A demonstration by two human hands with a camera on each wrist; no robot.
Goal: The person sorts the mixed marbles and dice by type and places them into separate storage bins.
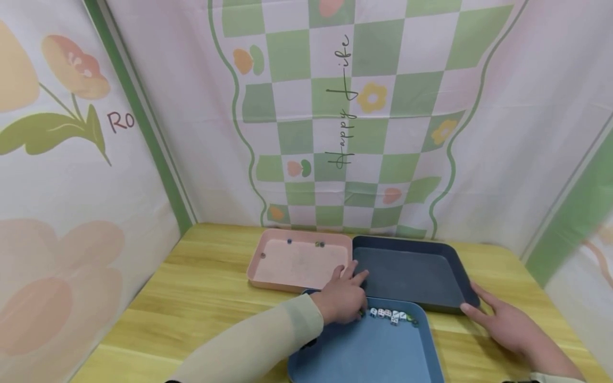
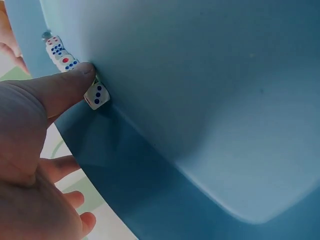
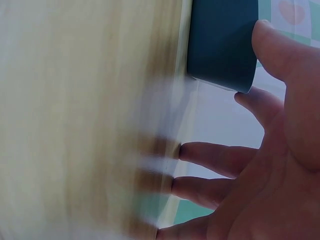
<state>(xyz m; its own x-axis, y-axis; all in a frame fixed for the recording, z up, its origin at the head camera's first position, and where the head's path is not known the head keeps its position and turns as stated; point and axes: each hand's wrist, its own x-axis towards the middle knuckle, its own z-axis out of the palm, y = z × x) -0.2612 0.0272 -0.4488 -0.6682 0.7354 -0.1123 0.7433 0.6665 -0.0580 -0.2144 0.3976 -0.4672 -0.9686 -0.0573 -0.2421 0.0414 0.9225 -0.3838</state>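
My left hand point(image 1: 342, 298) reaches over the top left part of the blue tray point(image 1: 369, 354), fingers spread toward the dark tray point(image 1: 407, 274). In the left wrist view its thumb point(image 2: 80, 75) lies over the rim and touches a row of white dice, with one die point(image 2: 97, 96) just beside the tip. More white dice point(image 1: 388, 313) and small green pieces point(image 1: 411, 318) line the blue tray's far edge. My right hand point(image 1: 510, 324), fingers extended, touches the dark tray's near right corner; in the right wrist view thumb and index finger meet this tray point(image 3: 222, 45).
Left of the dark tray stands a pink tray point(image 1: 299, 263) with several small dark and coloured pieces in it. All three trays stand close together on a wooden table point(image 1: 191, 287). Patterned cloth point(image 1: 330, 133) hangs behind and at both sides.
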